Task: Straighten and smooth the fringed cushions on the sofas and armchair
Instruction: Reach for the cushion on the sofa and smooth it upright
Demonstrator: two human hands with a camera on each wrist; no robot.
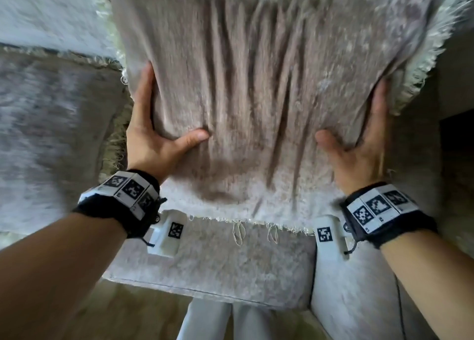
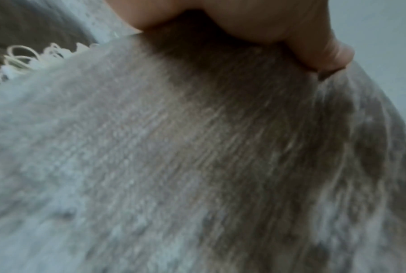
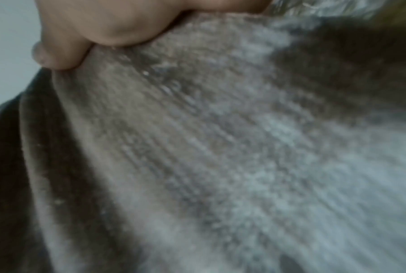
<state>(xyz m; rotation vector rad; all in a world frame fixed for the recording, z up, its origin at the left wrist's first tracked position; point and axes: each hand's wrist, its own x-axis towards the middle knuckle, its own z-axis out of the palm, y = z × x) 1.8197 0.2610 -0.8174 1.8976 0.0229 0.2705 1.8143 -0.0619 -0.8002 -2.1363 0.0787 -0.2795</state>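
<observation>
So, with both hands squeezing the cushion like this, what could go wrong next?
1. The left hand and right hand grip the beige fringed velvet cushion from both sides, bunching it into long creases; these may stay if released now.
2. Loose threads of the pale fringe hang at the lower edge and could snag.

I see a taupe chenille cushion with pale fringed edges (image 1: 243,88), face creased lengthwise, raised above the sofa seat (image 1: 230,265).
</observation>
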